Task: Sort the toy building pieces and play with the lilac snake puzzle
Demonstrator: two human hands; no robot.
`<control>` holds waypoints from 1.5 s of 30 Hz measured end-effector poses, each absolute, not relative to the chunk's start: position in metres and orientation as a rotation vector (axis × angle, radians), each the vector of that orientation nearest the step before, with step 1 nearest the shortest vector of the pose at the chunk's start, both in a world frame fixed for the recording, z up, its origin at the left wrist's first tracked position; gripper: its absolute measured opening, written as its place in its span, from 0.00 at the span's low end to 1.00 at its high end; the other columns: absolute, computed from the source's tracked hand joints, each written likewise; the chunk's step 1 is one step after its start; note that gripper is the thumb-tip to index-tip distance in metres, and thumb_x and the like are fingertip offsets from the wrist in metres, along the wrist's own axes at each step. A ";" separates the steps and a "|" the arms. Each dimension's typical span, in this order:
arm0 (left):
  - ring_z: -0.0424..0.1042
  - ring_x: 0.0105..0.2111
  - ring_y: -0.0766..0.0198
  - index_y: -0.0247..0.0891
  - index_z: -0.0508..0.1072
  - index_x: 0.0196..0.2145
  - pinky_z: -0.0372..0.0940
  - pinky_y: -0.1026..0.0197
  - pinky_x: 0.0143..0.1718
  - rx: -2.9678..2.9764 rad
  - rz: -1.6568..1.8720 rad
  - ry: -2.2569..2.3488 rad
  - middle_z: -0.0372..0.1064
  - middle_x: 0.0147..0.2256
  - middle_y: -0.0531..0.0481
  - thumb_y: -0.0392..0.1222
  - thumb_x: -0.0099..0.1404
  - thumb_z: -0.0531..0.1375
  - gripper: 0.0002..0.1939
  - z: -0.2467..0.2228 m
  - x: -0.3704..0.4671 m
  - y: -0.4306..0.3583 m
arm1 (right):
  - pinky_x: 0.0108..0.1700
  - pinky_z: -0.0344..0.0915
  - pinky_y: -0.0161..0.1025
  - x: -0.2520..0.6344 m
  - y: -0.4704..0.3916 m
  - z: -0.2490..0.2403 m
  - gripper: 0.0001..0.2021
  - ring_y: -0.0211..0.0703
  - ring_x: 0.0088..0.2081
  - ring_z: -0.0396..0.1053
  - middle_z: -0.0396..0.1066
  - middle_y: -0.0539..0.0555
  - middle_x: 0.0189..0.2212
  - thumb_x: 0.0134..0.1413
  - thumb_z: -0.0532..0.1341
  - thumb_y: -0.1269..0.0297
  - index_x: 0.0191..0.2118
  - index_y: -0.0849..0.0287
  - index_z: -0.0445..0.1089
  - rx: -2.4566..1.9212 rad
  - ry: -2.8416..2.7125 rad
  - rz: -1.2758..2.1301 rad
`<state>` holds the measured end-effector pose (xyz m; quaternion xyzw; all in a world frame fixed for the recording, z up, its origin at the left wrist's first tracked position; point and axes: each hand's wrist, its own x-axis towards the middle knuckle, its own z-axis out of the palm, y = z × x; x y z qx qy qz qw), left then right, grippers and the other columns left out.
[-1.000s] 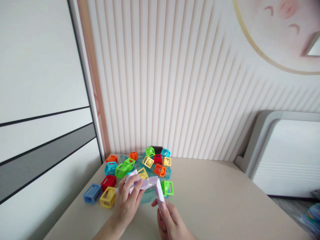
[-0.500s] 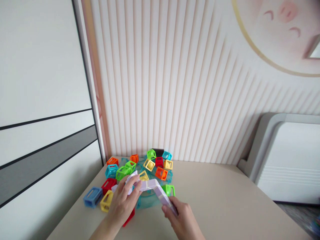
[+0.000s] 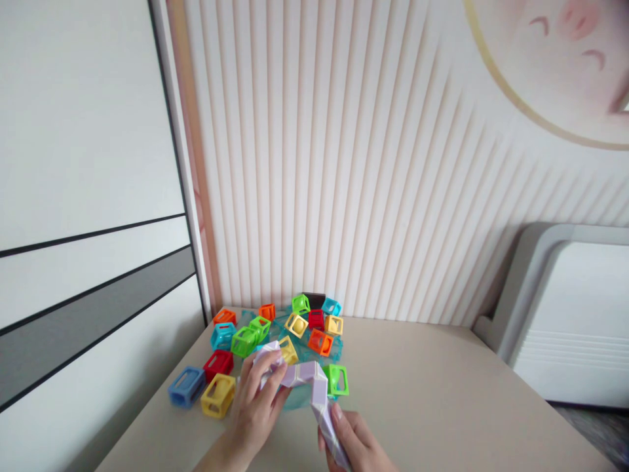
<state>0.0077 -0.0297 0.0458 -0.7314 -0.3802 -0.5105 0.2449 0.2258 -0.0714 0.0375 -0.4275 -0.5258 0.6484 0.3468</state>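
A lilac and white snake puzzle (image 3: 305, 373), made of jointed wedge segments, stretches between my two hands above the table. My left hand (image 3: 258, 393) is closed around its bunched left end, where the fingers hide part of the folds. Near the front, my right hand (image 3: 356, 438) grips the straight end, thumb on top. From there the chain rises, bends at a corner and runs left. Just behind that corner stands a green cube frame (image 3: 337, 380). A yellow block (image 3: 219, 395) lies left of my left hand.
Several colored cube frames crowd the back left, among them an orange one (image 3: 320, 342) and a red one (image 3: 219, 364). Translucent teal pieces (image 3: 297, 398) lie under and among them. A blue block (image 3: 187, 387) sits near the left edge. Behind rises a ribbed wall (image 3: 344, 164).
The snake's right arm has swung to point more steeply downward, with my right hand lower. The red block below my left hand no longer shows. The view has shifted slightly.
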 end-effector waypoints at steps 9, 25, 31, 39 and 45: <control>0.72 0.51 0.51 0.42 0.73 0.48 0.73 0.50 0.49 -2.139 -1.410 -1.092 0.71 0.50 0.41 0.33 0.69 0.58 0.11 0.050 0.003 -0.030 | 0.21 0.49 0.31 0.227 -0.069 0.039 0.43 0.32 0.17 0.52 0.61 0.46 0.19 0.49 0.52 0.23 0.49 0.61 0.70 -1.022 -1.431 1.607; 0.71 0.53 0.50 0.41 0.71 0.48 0.73 0.50 0.49 -2.368 -1.518 -1.013 0.68 0.52 0.37 0.45 0.73 0.55 0.10 0.045 0.013 -0.042 | 0.23 0.44 0.33 0.224 -0.076 0.024 0.39 0.33 0.19 0.45 0.50 0.44 0.17 0.56 0.44 0.25 0.38 0.60 0.70 -0.837 -1.747 1.499; 0.67 0.58 0.51 0.42 0.69 0.52 0.70 0.51 0.54 -2.527 -1.624 -0.771 0.67 0.53 0.38 0.48 0.74 0.53 0.13 0.043 0.019 -0.052 | 0.30 0.56 0.33 0.223 -0.074 0.029 0.31 0.36 0.27 0.54 0.59 0.48 0.25 0.43 0.65 0.30 0.33 0.57 0.64 -0.727 -1.603 1.500; 0.58 0.65 0.38 0.41 0.60 0.63 0.63 0.39 0.60 -2.904 -1.678 -0.800 0.49 0.67 0.31 0.62 0.71 0.50 0.31 0.035 0.025 -0.062 | 0.32 0.60 0.33 0.222 -0.078 0.034 0.21 0.36 0.28 0.59 0.63 0.48 0.28 0.52 0.68 0.45 0.37 0.54 0.60 -0.671 -1.465 1.352; 0.60 0.65 0.43 0.45 0.64 0.60 0.65 0.44 0.60 -2.892 -1.642 -0.865 0.52 0.67 0.35 0.47 0.71 0.57 0.21 0.041 0.028 -0.061 | 0.33 0.64 0.36 0.228 -0.078 0.022 0.16 0.40 0.29 0.63 0.66 0.50 0.30 0.61 0.61 0.46 0.41 0.54 0.66 -0.667 -1.637 1.036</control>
